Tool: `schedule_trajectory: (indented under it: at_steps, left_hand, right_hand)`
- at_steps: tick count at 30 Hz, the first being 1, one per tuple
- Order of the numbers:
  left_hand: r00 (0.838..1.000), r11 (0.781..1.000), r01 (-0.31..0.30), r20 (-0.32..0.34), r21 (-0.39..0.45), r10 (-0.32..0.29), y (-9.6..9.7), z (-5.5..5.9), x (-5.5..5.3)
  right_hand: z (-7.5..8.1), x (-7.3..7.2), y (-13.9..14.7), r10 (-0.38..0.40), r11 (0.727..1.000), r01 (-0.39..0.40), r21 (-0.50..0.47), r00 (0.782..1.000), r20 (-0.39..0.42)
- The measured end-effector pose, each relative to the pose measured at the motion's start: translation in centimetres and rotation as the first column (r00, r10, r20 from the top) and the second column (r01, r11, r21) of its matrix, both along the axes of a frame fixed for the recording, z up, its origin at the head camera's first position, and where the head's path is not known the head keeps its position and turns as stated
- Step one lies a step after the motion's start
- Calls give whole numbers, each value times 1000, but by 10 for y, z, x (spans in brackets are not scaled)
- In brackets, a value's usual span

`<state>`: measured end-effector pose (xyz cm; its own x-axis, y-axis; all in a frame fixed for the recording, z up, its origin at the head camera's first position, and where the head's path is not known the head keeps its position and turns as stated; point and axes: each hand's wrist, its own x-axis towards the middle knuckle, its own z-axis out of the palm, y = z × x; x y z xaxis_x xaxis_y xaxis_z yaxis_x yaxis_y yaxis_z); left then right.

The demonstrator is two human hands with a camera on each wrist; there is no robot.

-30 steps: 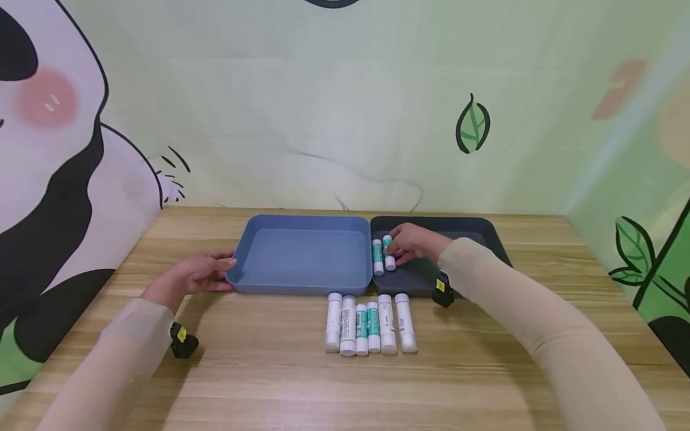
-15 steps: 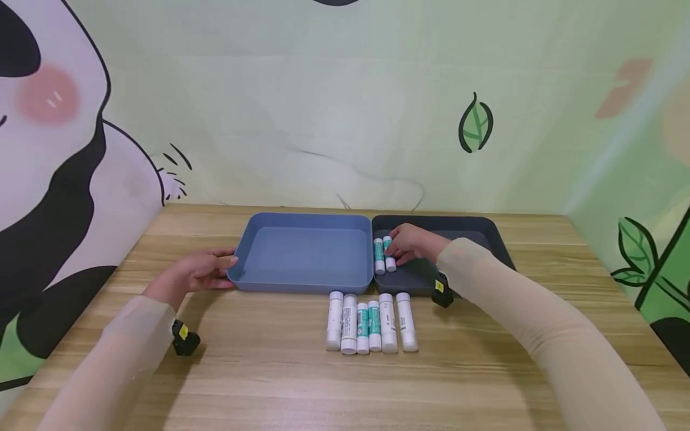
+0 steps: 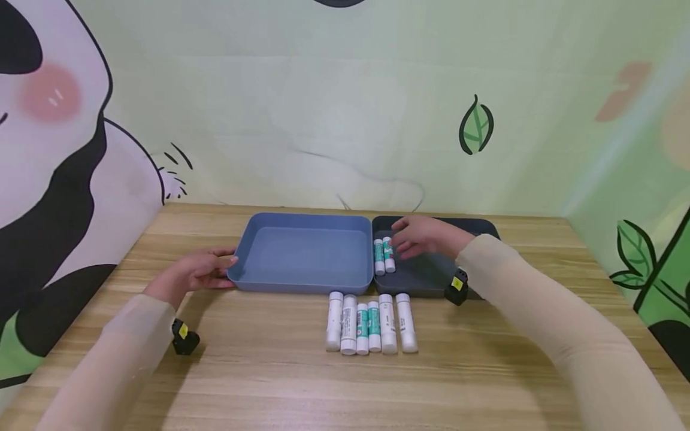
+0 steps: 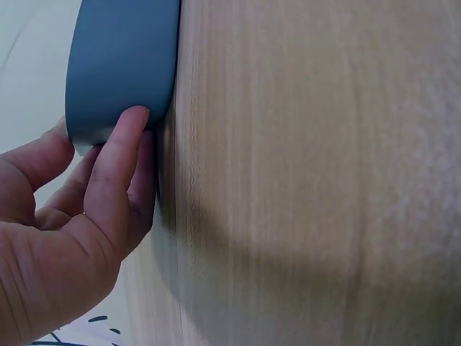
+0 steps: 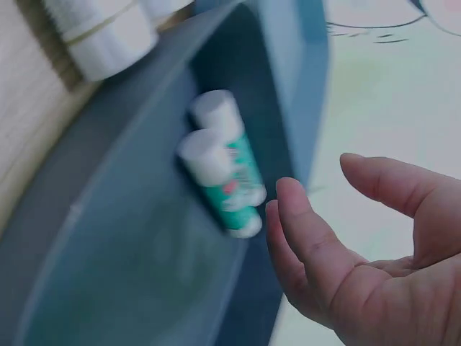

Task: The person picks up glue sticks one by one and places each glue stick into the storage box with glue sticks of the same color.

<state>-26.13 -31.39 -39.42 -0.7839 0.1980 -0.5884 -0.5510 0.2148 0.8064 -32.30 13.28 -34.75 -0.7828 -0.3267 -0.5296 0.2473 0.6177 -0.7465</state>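
Observation:
My left hand (image 3: 199,274) holds the left end of the blue tray (image 3: 304,286), thumb at the rim and fingers against the outer wall; the left wrist view shows the fingertips on the tray's corner (image 4: 122,79). Over the dark grey tray (image 3: 420,284), my right hand (image 3: 426,234) is held with fingers loosely bent and nothing in them. Just left of its fingertips, two green-and-white glue sticks lie side by side along the dark tray's left wall, the left one (image 3: 380,257) and the right one (image 3: 389,255). The right wrist view shows a gap between fingers and nearer glue stick (image 5: 220,184).
In front of the trays, several glue sticks lie in a row on the wooden table (image 3: 259,371): larger white ones (image 3: 387,324), and two smaller green-labelled ones, including one (image 3: 374,326) mid-row. The trays stand side by side, close to the painted wall (image 3: 345,120).
My right hand has let go of the right glue stick in the dark tray and moved up and to the right. This stick now lies closer to its neighbour. My left hand stays put.

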Motion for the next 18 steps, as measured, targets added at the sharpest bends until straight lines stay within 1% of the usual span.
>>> schedule_trajectory:
  at_steps: [5, 11, 16, 18]
  left_hand:
    - [1000, 1000, -4, 3, -12, 4, 1, 1, 0]
    - [1000, 1000, -2, -2, -11, 2, 1, 1, 1]
    - [1000, 1000, -5, 0, -8, 5, 1, 1, 2]
    - [1000, 1000, 5, -9, -8, -5, 1, 2, 2]
  right_hand:
    - [23, 11, 11, 9, 999, -11, -48, 999, -31]
    - [36, 23, 22, 32, 997, -38, -70, 996, -88]
    - [50, 42, 29, 55, 992, -72, -103, 986, -156]
    - [56, 51, 31, 58, 991, -80, -111, 981, -187]
